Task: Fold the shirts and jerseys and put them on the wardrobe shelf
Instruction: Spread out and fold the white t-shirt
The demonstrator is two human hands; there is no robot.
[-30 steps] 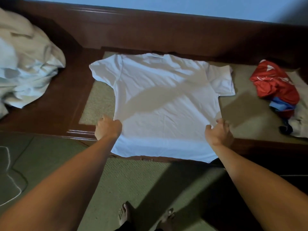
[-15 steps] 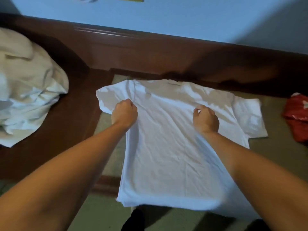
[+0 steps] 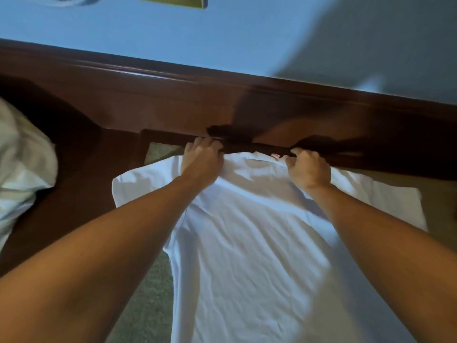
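A white T-shirt lies spread on a green-surfaced, dark wooden frame, collar toward the far edge. Both sleeves stick out to the sides. My left hand is closed on the shirt's fabric at the left shoulder, next to the collar. My right hand is closed on the fabric at the right shoulder. Both hands sit at the far rail of the frame. My forearms cover parts of the shirt's body.
A crumpled pile of pale cloth lies at the left on the dark wood. A blue wall rises behind the frame. Green matting shows left of the shirt.
Both hands moved from the shirt's hem up its body to the shoulders by the collar, carrying fabric along. The view tilted forward; the red garment at the right left the frame.
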